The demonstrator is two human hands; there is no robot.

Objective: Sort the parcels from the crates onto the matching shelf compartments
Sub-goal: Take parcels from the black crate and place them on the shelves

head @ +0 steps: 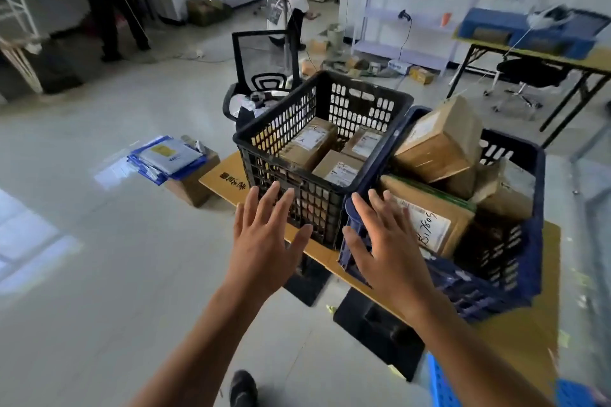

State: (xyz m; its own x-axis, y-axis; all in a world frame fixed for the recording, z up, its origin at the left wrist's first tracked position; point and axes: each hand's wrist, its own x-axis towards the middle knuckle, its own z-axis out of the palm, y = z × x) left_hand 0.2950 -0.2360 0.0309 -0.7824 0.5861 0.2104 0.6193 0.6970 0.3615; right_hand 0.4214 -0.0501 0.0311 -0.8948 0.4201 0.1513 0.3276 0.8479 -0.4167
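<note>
Hands empty: left hand [264, 235] and right hand [386, 241] hover mid-frame, fingers [253, 205] spread, gripping nothing. Cardboard parcels [310, 142] lie in black crate [281, 129] at centre and blue crate [537, 182] at right, both on bench [218, 175]. Nearest flat parcel [429, 218], handwritten label, looks stiff, probably light; take by opposite long edges. Tilted box [439, 142] above may slide.
</note>
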